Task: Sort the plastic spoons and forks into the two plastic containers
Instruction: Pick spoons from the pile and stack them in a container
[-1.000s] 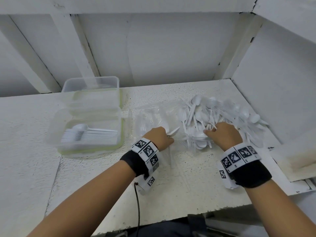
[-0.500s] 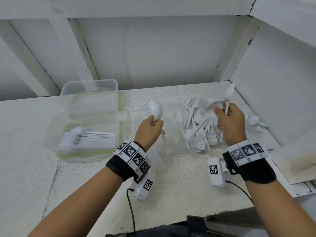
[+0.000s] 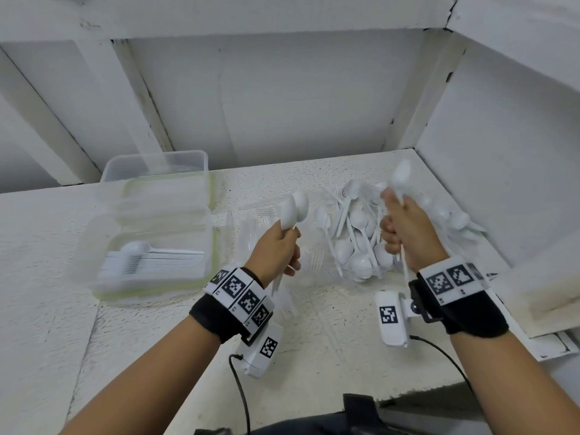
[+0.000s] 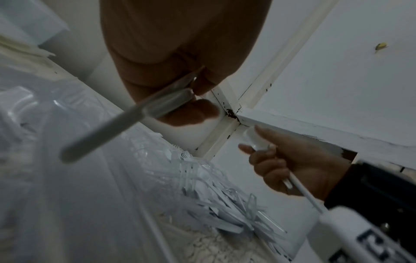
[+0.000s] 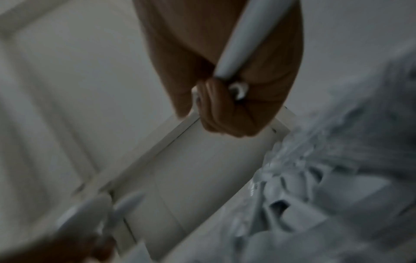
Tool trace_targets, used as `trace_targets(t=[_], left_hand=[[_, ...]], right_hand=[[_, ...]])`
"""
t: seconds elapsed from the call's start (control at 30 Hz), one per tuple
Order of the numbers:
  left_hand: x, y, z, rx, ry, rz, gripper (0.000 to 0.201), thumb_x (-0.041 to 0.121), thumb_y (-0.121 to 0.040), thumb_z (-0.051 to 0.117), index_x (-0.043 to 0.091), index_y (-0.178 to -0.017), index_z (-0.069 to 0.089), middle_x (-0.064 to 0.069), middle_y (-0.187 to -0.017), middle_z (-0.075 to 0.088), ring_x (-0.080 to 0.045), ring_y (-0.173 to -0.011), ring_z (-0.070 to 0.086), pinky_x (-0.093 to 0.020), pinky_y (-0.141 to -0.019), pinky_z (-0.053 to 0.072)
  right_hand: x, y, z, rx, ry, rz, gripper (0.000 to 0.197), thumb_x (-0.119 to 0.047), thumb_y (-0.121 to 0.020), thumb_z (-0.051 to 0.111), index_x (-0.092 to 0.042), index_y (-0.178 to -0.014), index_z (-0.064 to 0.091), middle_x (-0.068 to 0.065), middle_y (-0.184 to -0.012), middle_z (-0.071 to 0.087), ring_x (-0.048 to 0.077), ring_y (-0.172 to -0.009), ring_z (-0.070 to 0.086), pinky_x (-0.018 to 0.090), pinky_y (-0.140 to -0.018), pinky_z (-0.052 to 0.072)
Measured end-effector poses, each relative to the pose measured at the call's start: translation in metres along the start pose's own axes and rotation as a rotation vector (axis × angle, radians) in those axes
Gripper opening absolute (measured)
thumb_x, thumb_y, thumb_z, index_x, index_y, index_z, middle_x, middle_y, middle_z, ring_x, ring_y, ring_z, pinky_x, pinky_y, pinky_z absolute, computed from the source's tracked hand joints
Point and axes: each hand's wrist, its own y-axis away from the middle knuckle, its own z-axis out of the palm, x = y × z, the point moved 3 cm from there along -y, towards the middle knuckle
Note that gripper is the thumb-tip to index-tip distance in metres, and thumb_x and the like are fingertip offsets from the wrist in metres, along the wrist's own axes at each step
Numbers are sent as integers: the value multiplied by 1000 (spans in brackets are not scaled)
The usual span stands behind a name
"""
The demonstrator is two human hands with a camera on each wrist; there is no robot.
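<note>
My left hand grips two white spoons by their handles, bowls up, above the clear forks scattered on the table. My right hand grips another white spoon upright over the pile of white spoons. The near container at the left holds a neat row of white spoons. Behind it stands a second clear container; its contents are too faint to tell. In the left wrist view the spoon handles stick out below my curled fingers. The right wrist view is blurred, with the spoon handle in my fist.
A taller clear tub stands against the back wall behind the containers. White walls close in the table at the back and right. A paper sheet lies at the right edge. Bare table lies in front of the pile.
Both hands have risen from the pile and the forks, each lifting spoons upright. The left hand has drifted slightly left; the right hand stays above the pile.
</note>
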Motion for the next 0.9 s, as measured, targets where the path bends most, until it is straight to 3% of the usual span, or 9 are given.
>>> trace_targets(t=[0.13,0.2,0.33,0.43,0.53,0.7,0.83,0.9], left_hand=[[-5,4,-9,-1,-23,-10,13,19,-95,37,16,-92,49,1,-63,40,-10,-50,33,-19,-42,27],[-7,6,-12,-11,-53,-10,13,20,-95,39,17,-91,51,3,-63,40,-9,-49,31,-18,-42,27],[-8,10,-16,-20,-72,-18,14,19,-95,40,17,-90,52,2,-63,40,-8,-47,31,-16,-40,26],[-8,12,-15,-24,-81,-28,14,19,-95,40,15,-95,53,2,-63,40,-8,-48,31,-15,-39,26],[-8,14,-13,-30,-90,-27,14,19,-95,40,13,-98,53,2,-64,40,-8,-48,32,-14,-39,27],[-10,15,-11,-35,-101,-36,16,19,-96,39,14,-96,54,3,-63,41,-7,-47,33,-13,-38,27],[-13,17,-10,-47,-109,-37,16,18,-96,39,13,-95,54,4,-62,41,-3,-41,33,-12,-38,27],[-13,17,-9,-57,-108,-39,16,18,-96,39,14,-94,54,4,-61,40,-2,-40,32,-12,-38,27]], right_hand=[[23,4,0,-158,918,-187,15,-26,-87,62,-13,-86,54,0,-78,56,19,-74,56,23,-55,37],[32,8,1,-223,1105,-177,14,-27,-86,62,-15,-83,55,-4,-73,53,18,-74,56,22,-54,34],[38,16,1,-323,1184,-103,26,-37,-79,71,-17,-92,62,-9,-71,52,4,-62,48,19,-52,32],[39,17,5,-329,1224,-150,32,-42,-77,72,-18,-95,61,-10,-72,51,8,-68,50,20,-54,33],[42,17,7,-311,1196,-208,26,-41,-81,68,-21,-94,58,-6,-77,54,14,-77,54,23,-57,35],[33,16,0,-200,960,-259,21,-28,-92,54,-11,-81,57,-3,-64,49,15,-63,46,24,-53,30],[19,17,-15,-238,988,-255,22,-24,-93,53,-8,-95,67,5,-76,61,16,-64,51,25,-57,34],[19,25,-18,-347,1103,-248,19,-24,-89,59,-13,-103,65,-3,-80,61,11,-70,55,22,-59,36]])
